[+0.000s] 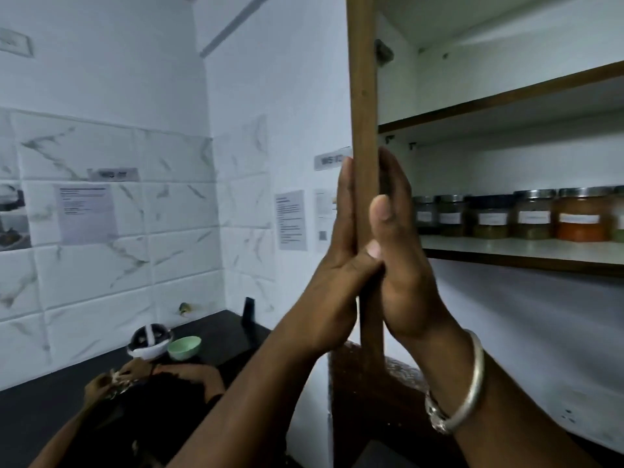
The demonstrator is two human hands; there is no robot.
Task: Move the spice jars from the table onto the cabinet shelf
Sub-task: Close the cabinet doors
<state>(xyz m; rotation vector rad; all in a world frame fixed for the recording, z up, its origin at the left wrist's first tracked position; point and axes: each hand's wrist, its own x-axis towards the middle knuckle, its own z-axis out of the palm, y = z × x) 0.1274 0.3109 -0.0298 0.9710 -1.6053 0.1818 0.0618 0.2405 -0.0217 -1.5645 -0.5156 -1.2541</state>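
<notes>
While pressing L hand (337,251) and R hand (401,265) flat, fingers straight, on cabinet door (364,96), treat spice jars (533,214) on shelf (506,246) as prob. glass, fragile, slick; grip mid-body.

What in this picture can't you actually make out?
Head view only:
- White labels on the steel-lidded glass spice jars: blurred, unreadable.
- Rightmost jar: cut by the frame's right edge.
- Grey wall sign: partly behind the brown wooden cabinet door.
- Black countertop: forearms and a second person cover much; leftover jars unknowable.
</notes>
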